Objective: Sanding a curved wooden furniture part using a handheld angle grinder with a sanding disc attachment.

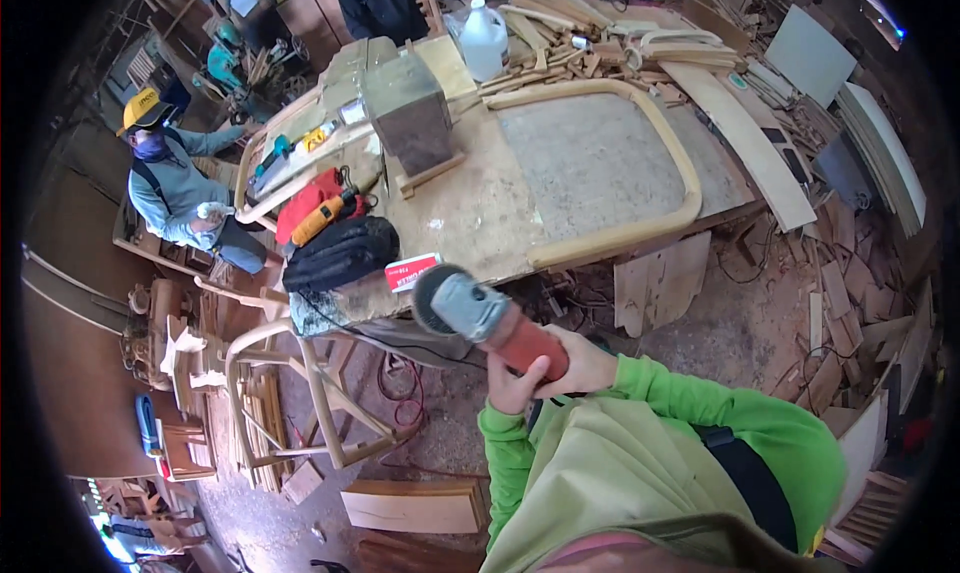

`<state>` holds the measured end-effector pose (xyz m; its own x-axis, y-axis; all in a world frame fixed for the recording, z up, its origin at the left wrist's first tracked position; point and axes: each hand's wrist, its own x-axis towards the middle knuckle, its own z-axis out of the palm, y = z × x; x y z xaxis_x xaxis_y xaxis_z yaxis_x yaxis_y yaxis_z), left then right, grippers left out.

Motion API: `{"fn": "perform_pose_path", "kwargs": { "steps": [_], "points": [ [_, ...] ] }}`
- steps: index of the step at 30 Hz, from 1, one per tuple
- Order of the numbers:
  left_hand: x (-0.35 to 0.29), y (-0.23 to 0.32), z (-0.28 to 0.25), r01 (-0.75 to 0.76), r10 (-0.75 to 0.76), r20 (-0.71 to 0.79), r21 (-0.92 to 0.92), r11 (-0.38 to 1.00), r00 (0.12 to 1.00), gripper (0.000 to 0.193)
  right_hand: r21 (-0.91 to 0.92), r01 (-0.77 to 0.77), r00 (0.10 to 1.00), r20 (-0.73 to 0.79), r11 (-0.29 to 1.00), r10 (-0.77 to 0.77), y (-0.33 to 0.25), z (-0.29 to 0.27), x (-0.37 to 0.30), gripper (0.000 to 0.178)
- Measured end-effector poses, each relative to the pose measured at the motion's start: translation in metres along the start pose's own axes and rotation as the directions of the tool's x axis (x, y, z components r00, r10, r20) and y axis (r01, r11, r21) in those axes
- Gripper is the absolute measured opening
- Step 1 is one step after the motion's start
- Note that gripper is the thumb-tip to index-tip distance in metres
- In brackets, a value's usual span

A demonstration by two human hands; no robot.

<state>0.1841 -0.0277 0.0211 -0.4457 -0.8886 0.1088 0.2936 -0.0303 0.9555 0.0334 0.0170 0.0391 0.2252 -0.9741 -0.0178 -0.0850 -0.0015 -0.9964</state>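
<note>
I hold a red and grey angle grinder (478, 319) in front of my chest, its round disc pointing toward the workbench. My right hand (580, 365) wraps the red body from the right. My left hand (512, 385) grips it from below, thumb up. Both arms are in bright green sleeves. Just beyond the disc lies a small red and white box (410, 271) on the near edge of the wooden workbench (470, 213). A curved, bent wooden frame (672, 163) rests on the bench's right half.
On the bench: a black bag (340, 255), an orange drill (322, 219), a metal box (405, 108), a white jug (483, 39). A person in a yellow cap (172, 178) stands left. Another person (385, 3) stands behind. Chair frames (300, 393) and offcuts litter the floor.
</note>
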Motion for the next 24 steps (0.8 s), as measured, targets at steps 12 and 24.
{"fn": "perform_pose_path", "kwargs": {
  "steps": [12,24],
  "points": [
    [0.028,0.03,0.147,-0.006,-0.038,0.551,0.077,0.997,0.834,0.114,0.485,0.142,0.877,-0.466,0.863,0.117,-0.036,-0.108,-0.093,0.052],
    [0.007,-0.064,0.307,-0.135,-0.011,0.744,0.136,0.982,0.668,0.113,0.461,0.331,0.668,-0.73,0.824,0.14,0.026,-0.223,-0.254,0.071]
  ]
}}
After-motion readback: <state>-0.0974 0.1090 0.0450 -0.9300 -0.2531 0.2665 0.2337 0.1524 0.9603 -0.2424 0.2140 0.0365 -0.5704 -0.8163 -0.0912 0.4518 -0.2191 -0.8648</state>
